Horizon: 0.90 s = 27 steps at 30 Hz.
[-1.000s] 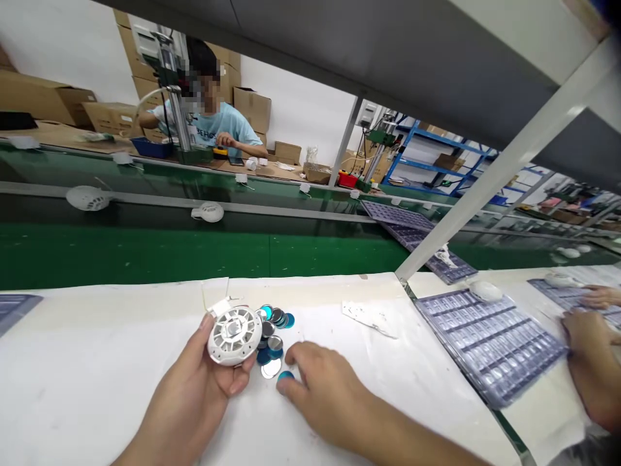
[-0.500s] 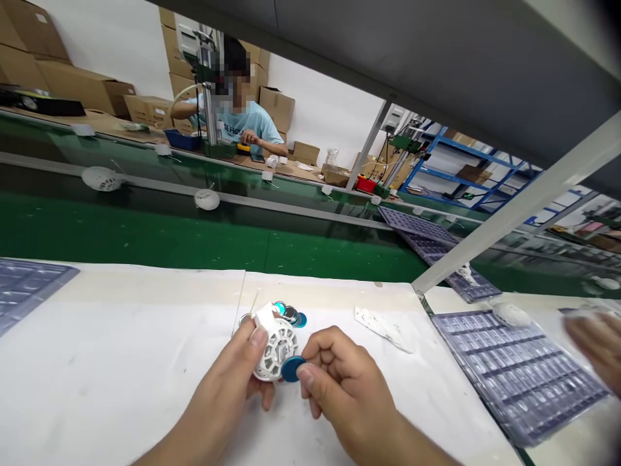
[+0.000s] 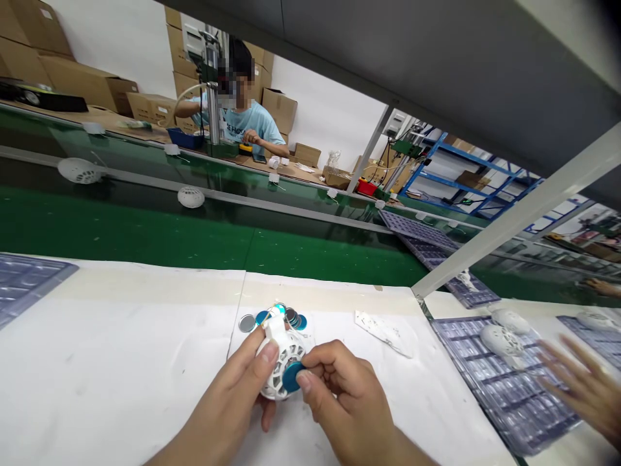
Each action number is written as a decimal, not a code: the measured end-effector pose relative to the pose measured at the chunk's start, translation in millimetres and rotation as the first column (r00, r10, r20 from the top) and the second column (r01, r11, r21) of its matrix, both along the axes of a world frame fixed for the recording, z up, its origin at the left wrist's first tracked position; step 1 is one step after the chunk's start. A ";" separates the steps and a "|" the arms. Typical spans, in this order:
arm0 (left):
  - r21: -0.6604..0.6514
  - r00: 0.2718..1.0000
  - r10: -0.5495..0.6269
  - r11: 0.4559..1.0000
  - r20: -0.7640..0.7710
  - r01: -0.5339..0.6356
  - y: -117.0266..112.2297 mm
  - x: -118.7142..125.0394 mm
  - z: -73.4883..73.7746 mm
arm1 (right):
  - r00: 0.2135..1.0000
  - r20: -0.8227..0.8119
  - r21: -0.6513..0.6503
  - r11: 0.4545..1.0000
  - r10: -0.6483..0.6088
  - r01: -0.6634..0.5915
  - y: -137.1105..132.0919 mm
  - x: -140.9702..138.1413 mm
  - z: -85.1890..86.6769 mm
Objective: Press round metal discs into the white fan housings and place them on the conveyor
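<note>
Blue disc is touching white housing while right hand is pinching it between thumb and fingers; left hand is grasping housing tightly, seemingly for steady holding. Loose discs are lying just behind housing.

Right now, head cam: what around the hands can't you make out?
- Back of the white plastic housing: hidden by the left hand.
- Blue disc: partly covered by the right hand; contact with the housing can't be told.
- Pile of metal discs: partly hidden by the housing; count unclear.
- Co-worker's hand: blurred, cut off by the right edge.
</note>
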State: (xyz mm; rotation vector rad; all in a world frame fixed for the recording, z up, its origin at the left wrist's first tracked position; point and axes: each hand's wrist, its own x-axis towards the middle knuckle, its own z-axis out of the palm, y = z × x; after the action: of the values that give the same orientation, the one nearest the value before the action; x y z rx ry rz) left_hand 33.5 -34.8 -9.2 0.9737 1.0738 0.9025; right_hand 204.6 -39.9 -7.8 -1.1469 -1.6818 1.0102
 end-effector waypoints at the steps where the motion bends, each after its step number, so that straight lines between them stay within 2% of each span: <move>1: -0.001 1.000 -0.010 1.000 0.010 0.010 0.1 0.1 -0.5 | 1.000 0.008 0.010 1.000 -0.005 0.005 -0.7 0.6 -1.5; 5: -0.005 0.999 -0.037 0.999 -0.009 0.037 -1.3 0.1 4.2 | 1.000 0.015 0.010 1.000 -0.019 0.019 -2.6 1.2 -3.8; 10: 0.012 0.989 -0.085 0.996 -0.118 0.087 -1.9 -2.0 11.1 | 0.999 -0.044 -0.078 0.997 -0.025 0.022 -3.4 0.2 -5.9; 13: 0.006 0.988 -0.092 0.996 -0.126 0.094 -1.2 -3.6 11.3 | 0.994 -0.102 -0.131 0.991 -0.026 0.013 -3.0 0.1 -6.6; 17: -0.003 0.980 -0.116 0.993 -0.162 0.117 -1.9 -6.7 7.2 | 0.989 -0.136 -0.256 0.966 -0.057 0.020 -1.7 0.9 -4.8; 20: -0.035 0.973 -0.141 0.990 -0.183 0.137 -3.4 -9.3 4.8 | 0.976 -0.208 -0.361 0.932 -0.059 -0.021 0.0 0.9 -5.2; 24: -0.051 0.990 -0.127 0.991 -0.053 0.124 -6.4 -10.4 9.1 | 0.925 -0.374 -0.382 0.921 -0.076 -0.079 0.1 -3.8 -7.6; 27: -0.014 0.984 -0.163 0.986 0.074 0.164 -9.1 -9.5 12.7 | 0.863 -0.505 -0.354 0.909 0.011 -0.219 -3.2 -9.7 -6.9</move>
State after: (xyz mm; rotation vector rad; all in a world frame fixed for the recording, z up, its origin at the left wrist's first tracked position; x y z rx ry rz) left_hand 24.1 -43.9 3.5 0.9902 0.9257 0.7854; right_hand 194.9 -43.1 -14.6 -0.9255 -1.1655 1.6309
